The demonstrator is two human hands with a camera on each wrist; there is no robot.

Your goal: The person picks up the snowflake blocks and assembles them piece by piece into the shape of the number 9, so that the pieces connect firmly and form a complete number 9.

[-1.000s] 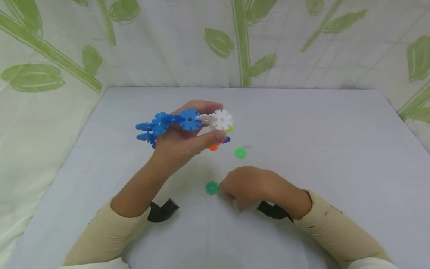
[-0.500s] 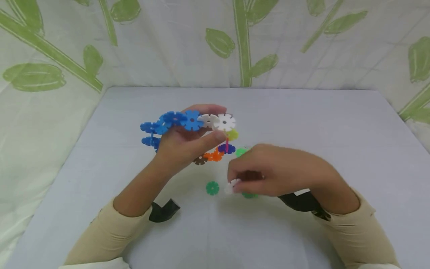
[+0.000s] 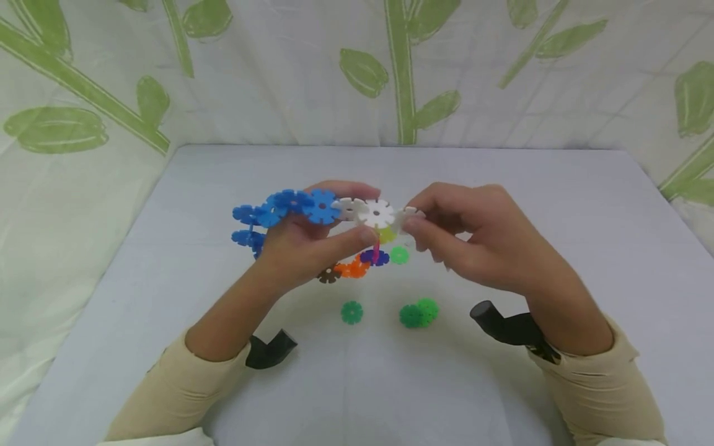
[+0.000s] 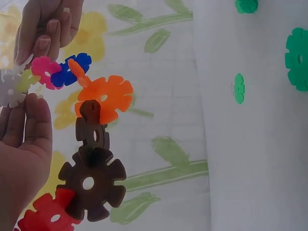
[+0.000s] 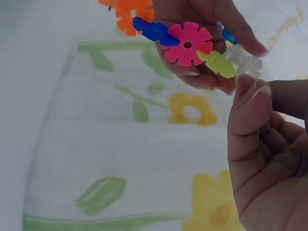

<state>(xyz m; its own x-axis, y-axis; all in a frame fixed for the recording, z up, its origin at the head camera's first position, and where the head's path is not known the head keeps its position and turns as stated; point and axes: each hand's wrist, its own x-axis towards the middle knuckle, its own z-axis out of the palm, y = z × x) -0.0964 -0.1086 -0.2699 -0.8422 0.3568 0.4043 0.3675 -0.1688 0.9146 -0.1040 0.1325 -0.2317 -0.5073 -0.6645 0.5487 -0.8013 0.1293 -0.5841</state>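
My left hand (image 3: 307, 244) holds up a chain of notched plastic snowflake discs, pinching it near a white disc (image 3: 376, 213). Blue discs (image 3: 322, 206) run along the chain's left side over that hand. Below hang a yellow disc (image 4: 28, 81), a pink disc (image 5: 187, 44), a dark blue disc (image 3: 375, 257), orange discs (image 4: 107, 97), brown discs (image 4: 92, 183) and a red disc (image 4: 49, 214). Between thumb and forefinger, my right hand (image 3: 474, 235) pinches a loose-looking white disc (image 3: 411, 214) right at the edge of the chain's white disc.
On the white table (image 3: 530, 217) lie a green disc (image 3: 352, 312), a darker green disc (image 3: 411, 316) overlapping a bright green disc (image 3: 428, 311), and a light green disc (image 3: 399, 254) farther back. A leaf-patterned curtain (image 3: 279, 80) closes off the back.
My right hand has picked up a white disc from the table and carried it up to the chain's white end. Green discs beneath that hand have come into view. The left hand has shifted slightly.
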